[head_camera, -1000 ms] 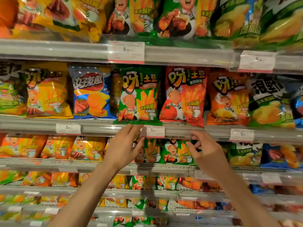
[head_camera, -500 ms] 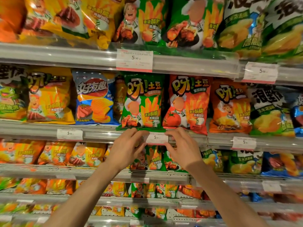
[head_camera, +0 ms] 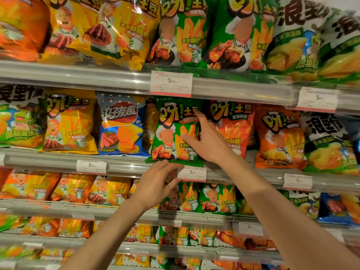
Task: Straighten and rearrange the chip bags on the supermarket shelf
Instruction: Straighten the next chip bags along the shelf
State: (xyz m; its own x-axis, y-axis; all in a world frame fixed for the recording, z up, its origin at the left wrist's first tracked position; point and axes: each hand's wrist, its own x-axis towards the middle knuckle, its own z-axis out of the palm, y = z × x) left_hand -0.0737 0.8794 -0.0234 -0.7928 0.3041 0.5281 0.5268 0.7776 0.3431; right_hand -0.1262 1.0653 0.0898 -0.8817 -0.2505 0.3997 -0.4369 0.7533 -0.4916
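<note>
A green chip bag [head_camera: 171, 131] stands upright in the middle shelf row, its bottom seam hanging over the shelf rail [head_camera: 126, 168]. My right hand [head_camera: 209, 142] holds its right edge. The thumb presses on the front, the index finger points up along the edge, and the other fingers are hidden between it and the red chip bag [head_camera: 233, 129]. My left hand [head_camera: 157, 184] is below, with relaxed fingertips touching the green bag's bottom seam and the thumb beside a white price tag [head_camera: 191, 173].
A blue chip bag [head_camera: 120, 125] and a yellow one [head_camera: 70, 121] stand to the left, an orange bag [head_camera: 278, 137] to the right. Packed rows fill the shelf above [head_camera: 224, 88] and the shelves below. Price tags line each rail.
My right hand rose from the price tag on the rail to the green bag's right edge. My left hand stayed at the rail. The view moved closer and upward.
</note>
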